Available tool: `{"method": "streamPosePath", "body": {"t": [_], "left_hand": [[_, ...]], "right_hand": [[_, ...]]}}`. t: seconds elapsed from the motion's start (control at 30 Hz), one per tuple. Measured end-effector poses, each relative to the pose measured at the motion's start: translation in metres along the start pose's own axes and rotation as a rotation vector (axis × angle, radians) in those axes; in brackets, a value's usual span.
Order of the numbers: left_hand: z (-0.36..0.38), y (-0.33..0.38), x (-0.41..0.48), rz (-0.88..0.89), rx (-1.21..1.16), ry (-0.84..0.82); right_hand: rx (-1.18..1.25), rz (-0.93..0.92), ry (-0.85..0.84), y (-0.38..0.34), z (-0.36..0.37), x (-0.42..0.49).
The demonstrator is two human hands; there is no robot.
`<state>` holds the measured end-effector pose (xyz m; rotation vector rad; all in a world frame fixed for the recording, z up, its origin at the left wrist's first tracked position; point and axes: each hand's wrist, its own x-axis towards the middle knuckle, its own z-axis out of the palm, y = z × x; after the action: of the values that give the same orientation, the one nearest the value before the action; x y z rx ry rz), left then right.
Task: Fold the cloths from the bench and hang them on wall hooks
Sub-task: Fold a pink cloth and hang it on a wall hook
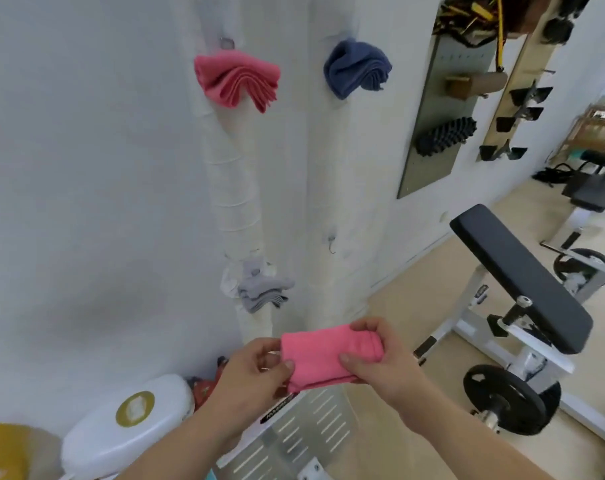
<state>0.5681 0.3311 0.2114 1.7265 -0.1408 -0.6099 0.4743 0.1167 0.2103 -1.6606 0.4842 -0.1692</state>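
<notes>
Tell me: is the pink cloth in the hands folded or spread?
Folded: the bright pink cloth is a compact rectangle with stacked layers at its right end, pinched by the left hand and right hand.

A bright pink cloth point(323, 358), folded into a small thick rectangle, is held level in the air, the left hand point(256, 372) and right hand point(380, 355) each pinching one end. On the wall above, a folded rose cloth point(237, 79) hangs bunched from a hook point(226, 43), with a navy cloth point(354, 69) to its right. A grey cloth point(263, 289) hangs lower down, just below and left of a small metal hook point(331, 242).
</notes>
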Motion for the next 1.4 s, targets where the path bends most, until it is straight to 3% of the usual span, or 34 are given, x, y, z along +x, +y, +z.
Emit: {"method": "streamPosePath", "body": {"t": [0.17, 0.43, 0.6, 1.13, 1.27, 1.4], "left_hand": [[0.006, 0.033, 0.097, 0.046, 0.126, -0.035], [0.039, 0.083, 0.234, 0.058, 0.276, -0.123], [0.073, 0.095, 0.304, 0.095, 0.323, 0.021], [0.118, 0.056, 0.483, -0.079, 0.364, 0.206], [0.123, 0.045, 0.498, -0.150, 0.371, 0.173], [0.129, 0.046, 0.507, -0.129, 0.476, 0.184]], "right_hand": [[0.030, 0.043, 0.025, -0.015, -0.012, 0.078], [-0.054, 0.063, 0.231, -0.022, -0.030, 0.187], [-0.168, -0.052, 0.309, -0.019, -0.055, 0.270], [-0.284, -0.026, 0.152, 0.061, -0.063, 0.479], [-0.491, 0.079, 0.006, 0.074, -0.059, 0.494], [-0.588, 0.099, 0.006, 0.078, -0.057, 0.500]]}}
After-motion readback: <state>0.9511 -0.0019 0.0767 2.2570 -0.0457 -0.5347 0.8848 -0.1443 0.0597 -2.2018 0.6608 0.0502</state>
